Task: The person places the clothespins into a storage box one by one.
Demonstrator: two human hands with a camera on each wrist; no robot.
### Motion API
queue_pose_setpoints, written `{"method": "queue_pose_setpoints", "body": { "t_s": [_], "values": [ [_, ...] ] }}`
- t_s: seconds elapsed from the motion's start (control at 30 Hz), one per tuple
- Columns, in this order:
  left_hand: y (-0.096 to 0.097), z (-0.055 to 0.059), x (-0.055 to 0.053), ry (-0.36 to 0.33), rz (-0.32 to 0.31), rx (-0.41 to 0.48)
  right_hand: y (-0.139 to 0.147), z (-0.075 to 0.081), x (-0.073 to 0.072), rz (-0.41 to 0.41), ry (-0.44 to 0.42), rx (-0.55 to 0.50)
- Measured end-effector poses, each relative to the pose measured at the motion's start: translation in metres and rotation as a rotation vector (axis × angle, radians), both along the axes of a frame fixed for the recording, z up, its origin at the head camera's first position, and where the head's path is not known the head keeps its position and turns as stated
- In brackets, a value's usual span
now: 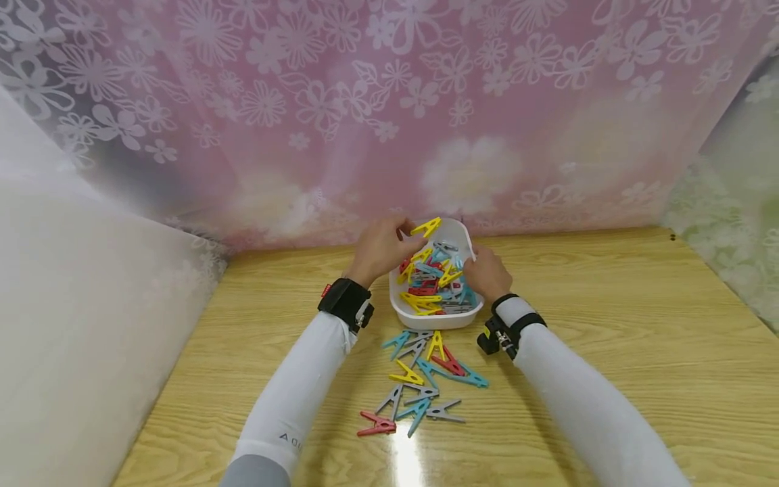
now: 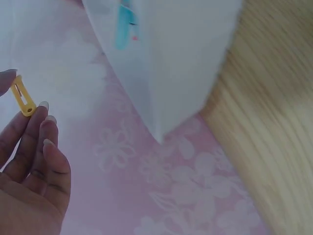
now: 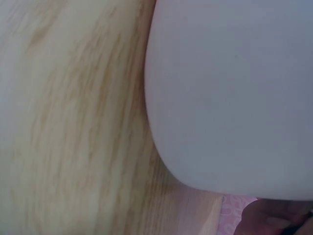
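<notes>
while pinching one yellow clothespin (image 1: pixel 427 227) between thumb and fingertips of the left hand (image 1: pixel 382 250), grasped the right rim of a white tub (image 1: pixel 435 323) with the right hand (image 1: pixel 488 272). held the yellow clothespin up at the tub's far-left rim, well apart from the tabletop; could not tell from the views a place over the rim or just outside.

listed inside the tub: a heap of clothespins (image 1: pixel 429 269) in yellow, red, light blue and grey, lying across one another. listed on the wood-grain tabletop (image 1: pixel 608 331), nearer the wearer: loose clothespins (image 1: pixel 416 379) of the same four colours, several touching or overlapping. entered behind the table: a pink floral backdrop (image 1: pixel 341 135).

handling remarks, by judgement: called for a light fingertip pinch, without springing the clips apart or twisting loose from the grip. asked for firm right-hand hold against sliding or tipping. favoured clearance between left knuckles and rim, and a low, gentle touch near the heap, for fear of scattering or snagging.
</notes>
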State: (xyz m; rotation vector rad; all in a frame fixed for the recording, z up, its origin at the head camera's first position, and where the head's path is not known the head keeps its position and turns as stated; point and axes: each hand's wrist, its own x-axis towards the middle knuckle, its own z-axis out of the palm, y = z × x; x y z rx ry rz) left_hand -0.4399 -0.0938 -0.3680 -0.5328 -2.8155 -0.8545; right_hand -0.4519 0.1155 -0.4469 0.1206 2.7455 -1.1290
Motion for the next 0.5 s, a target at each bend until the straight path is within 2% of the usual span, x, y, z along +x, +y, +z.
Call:
{"method": "queue_pose_setpoints", "body": {
  "t_s": [0.13,0.3,0.5],
  "values": [
    [0.005,0.001,0.000,-0.024,0.057,0.009,-0.003,0.000,0.001,0.001,-0.010,0.009],
    [0.003,-0.004,0.002,-0.050,0.118,0.015,-0.005,-0.001,0.001,0.010,-0.004,0.005],
    [-0.008,-0.009,0.006,0.004,0.048,0.020,-0.001,-0.001,-0.001,-0.007,0.013,0.017]
  ]
}}
